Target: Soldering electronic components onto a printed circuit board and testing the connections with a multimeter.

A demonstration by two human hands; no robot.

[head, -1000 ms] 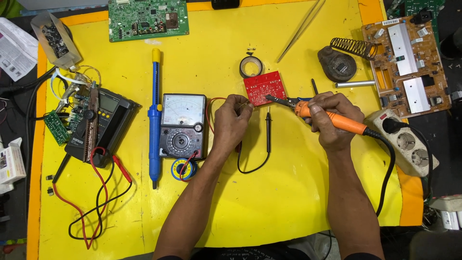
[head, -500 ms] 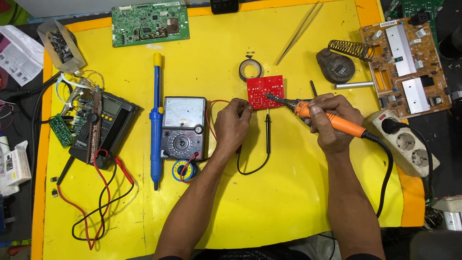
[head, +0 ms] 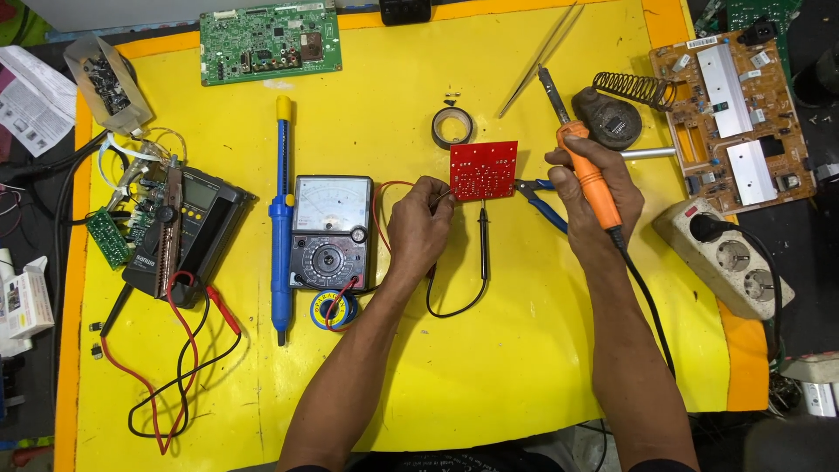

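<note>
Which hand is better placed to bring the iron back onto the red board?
Right hand: it holds the soldering iron beside the red board; left hand pinches at the board's edge.

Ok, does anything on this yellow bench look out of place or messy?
Mostly the left side: red and black leads sprawl in loose loops below the dark digital meter, and a small green board lies tangled in wires. Two tiny parts lie loose above the tape roll.

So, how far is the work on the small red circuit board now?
In hand: the left hand pinches at the edge of the small red circuit board. The right hand holds the orange-handled soldering iron, tip lifted off the board. Whether any joints are done or left cannot be seen.
</note>
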